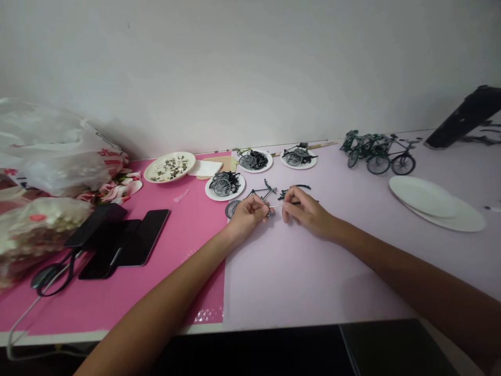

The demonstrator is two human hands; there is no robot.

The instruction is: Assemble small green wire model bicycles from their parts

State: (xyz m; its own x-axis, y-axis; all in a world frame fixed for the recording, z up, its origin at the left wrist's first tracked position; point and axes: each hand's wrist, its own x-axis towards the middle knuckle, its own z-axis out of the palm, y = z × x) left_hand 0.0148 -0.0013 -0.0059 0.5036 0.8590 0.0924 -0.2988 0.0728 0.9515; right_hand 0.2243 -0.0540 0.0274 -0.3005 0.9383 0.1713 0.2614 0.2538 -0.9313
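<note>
Plates (241, 187) behind hands (247, 215), model bicycles (378, 164) right

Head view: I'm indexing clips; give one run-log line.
left hand: holding small dark model bicycle | right hand: holding slim, dark-handled metal tool | tool tip: at left fingers

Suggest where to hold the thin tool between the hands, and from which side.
I'd grip the thin tool by its dark handle, coming from the right, where the right hand holds it. Its bare metal shaft is slender and points left toward the left hand, so that end likely leaves little room for fingers.
</note>
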